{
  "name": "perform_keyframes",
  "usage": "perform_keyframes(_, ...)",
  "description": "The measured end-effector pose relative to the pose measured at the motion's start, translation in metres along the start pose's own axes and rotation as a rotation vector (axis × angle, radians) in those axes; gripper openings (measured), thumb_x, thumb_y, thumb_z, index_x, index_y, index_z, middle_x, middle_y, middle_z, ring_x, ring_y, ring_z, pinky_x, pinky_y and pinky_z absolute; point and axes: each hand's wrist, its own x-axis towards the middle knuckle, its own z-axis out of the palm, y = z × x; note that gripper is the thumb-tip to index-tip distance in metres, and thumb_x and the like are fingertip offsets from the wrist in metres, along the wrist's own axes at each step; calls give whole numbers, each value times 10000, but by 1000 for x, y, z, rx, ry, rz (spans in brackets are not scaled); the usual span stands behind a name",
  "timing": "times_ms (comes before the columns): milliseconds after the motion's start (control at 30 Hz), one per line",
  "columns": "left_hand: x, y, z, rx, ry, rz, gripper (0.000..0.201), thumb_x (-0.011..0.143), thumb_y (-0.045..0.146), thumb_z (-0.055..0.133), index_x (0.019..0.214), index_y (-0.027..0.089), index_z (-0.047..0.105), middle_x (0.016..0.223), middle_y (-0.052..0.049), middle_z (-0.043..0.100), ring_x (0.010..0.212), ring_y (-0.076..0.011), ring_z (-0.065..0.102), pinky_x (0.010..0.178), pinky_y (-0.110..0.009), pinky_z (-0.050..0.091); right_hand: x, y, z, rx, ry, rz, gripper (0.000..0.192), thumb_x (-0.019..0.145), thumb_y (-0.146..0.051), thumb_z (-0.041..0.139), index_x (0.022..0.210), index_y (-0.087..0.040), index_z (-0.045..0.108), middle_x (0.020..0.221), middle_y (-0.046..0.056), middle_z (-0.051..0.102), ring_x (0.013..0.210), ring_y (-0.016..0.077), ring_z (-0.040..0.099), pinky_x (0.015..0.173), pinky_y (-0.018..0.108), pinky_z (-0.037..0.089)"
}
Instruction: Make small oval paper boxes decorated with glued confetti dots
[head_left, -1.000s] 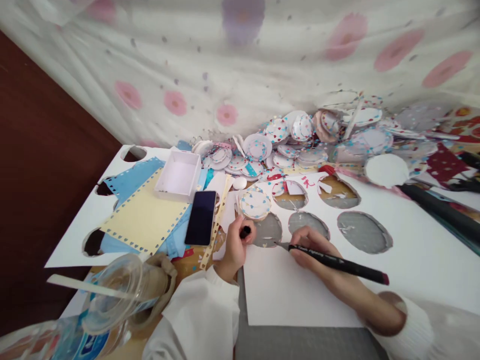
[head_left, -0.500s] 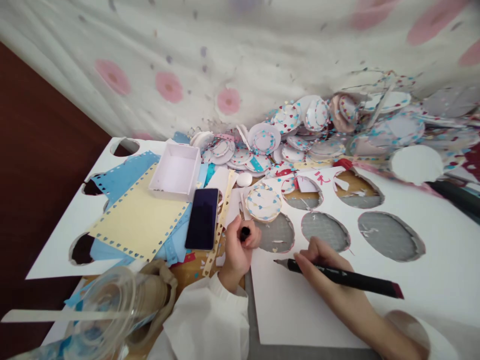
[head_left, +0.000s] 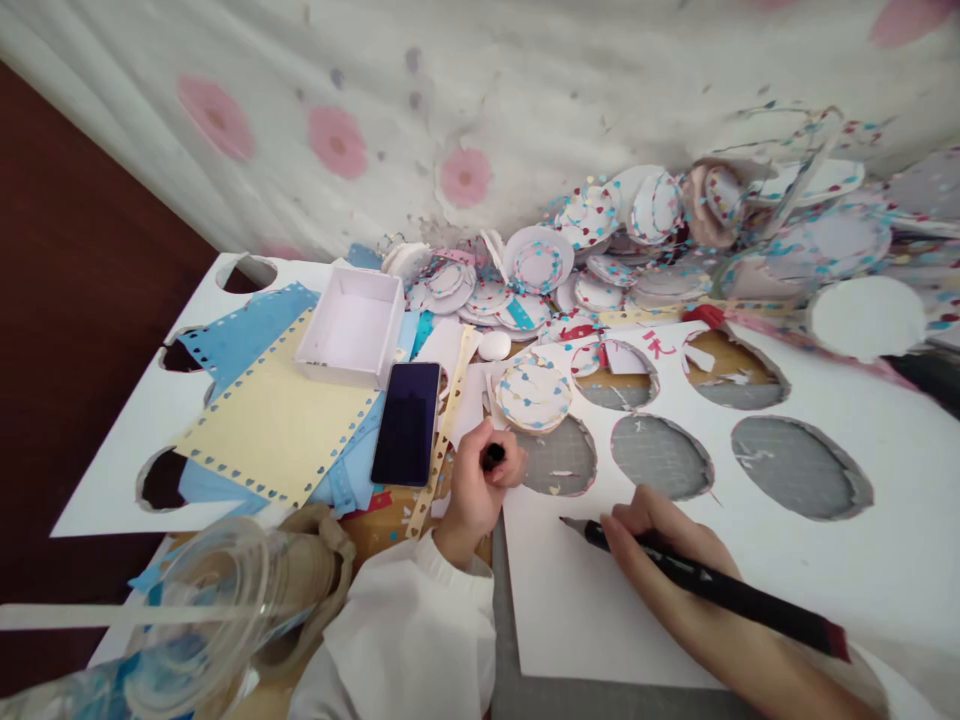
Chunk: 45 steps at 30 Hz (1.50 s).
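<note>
A black marker (head_left: 731, 596) with a dark red end lies in the grip of my right hand (head_left: 675, 550), its tip over the bare lower part of a white board (head_left: 592, 610). I cannot tell whether the tip touches. My left hand (head_left: 484, 475) is closed around a black marker cap (head_left: 492, 457), resting at the board's left edge. Several oval holes are cut through the board, and a grey cutting mat (head_left: 660, 462) shows through some of them. Just above my left hand sits a round white disc (head_left: 534, 392) trimmed with small coloured hearts.
A phone (head_left: 406, 423), a white open box (head_left: 352, 325) and yellow paper (head_left: 274, 415) lie to the left. A clear plastic cup with a straw (head_left: 217, 600) stands front left. Decorated paper discs (head_left: 540, 260) are heaped along the curtain. A white disc (head_left: 868, 315) lies at right.
The marker and my right hand have shifted slightly right in the view. My left hand keeps its hold on the cap. The whole view has tilted a little.
</note>
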Motion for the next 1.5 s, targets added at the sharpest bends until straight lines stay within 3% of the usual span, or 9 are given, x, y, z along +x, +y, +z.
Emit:
perform_keyframes(233, 0, -3, -3, 38, -43, 11, 593, 848, 546, 476, 424, 205, 240, 381, 61, 173, 377, -67, 174, 472, -300, 109, -6, -3, 1, -30, 25, -32, 272, 849, -349, 489, 596, -261, 439, 530, -11, 505, 453, 149, 508, 399, 248, 468)
perform_keyframes(467, -1, -4, -4, 61, -49, 32, 588, 842, 513, 515, 415, 203, 258, 386, 61, 198, 380, -63, 204, 478, -304, 114, -6, 11, 12, -70, 87, -15, 299, 863, -374, 449, 609, -256, 343, 518, -25, 444, 445, 137, 459, 391, 248, 428)
perform_keyframes(600, -2, -4, -4, 65, -54, 37, 585, 849, 508, 505, 419, 200, 257, 390, 61, 199, 381, -61, 199, 479, -303, 117, -7, 10, 11, -85, 35, -16, 292, 876, -404, 414, 625, -256, 387, 559, -5, 495, 494, 150, 493, 423, 255, 452)
perform_keyframes(733, -2, -3, -4, 71, -57, 39, 574, 845, 491, 520, 428, 200, 255, 396, 66, 191, 384, -61, 193, 476, -300, 113, -6, 6, 9, -118, 74, -13, 288, 873, -388, 409, 617, -257, 388, 563, 0, 505, 504, 149, 499, 436, 252, 463)
perform_keyframes(1000, -3, -3, -4, 78, -62, 37, 568, 857, 462, 534, 434, 200, 259, 395, 76, 203, 383, -54, 196, 477, -288, 129, -5, -2, 6, -153, -11, -33, 310, 908, -369, 336, 625, -251, 378, 512, -9, 507, 451, 143, 481, 428, 257, 445)
perform_keyframes(1200, -2, -4, -4, 86, -61, 39, 562, 867, 457, 523, 437, 202, 268, 397, 79, 208, 383, -56, 191, 475, -291, 122, -5, 5, 15, -158, -16, -116, 267, 907, -305, 424, 661, -252, 337, 555, -31, 450, 481, 131, 452, 430, 240, 426)
perform_keyframes(1333, -2, -4, -4, 89, -72, 43, 557, 877, 459, 510, 445, 202, 272, 397, 81, 212, 383, -56, 186, 476, -293, 125, -6, 13, 20, -186, -73, -183, 238, 913, -252, 462, 700, -245, 357, 618, -41, 482, 520, 110, 475, 502, 221, 459)
perform_keyframes(1500, -1, -6, -4, 94, -81, 59, 560, 880, 459, 514, 446, 199, 274, 398, 80, 215, 386, -55, 190, 481, -296, 136, -5, 5, 14, -152, -158, -233, 192, 934, -256, 431, 743, -246, 413, 675, -17, 569, 613, 141, 563, 593, 246, 517)
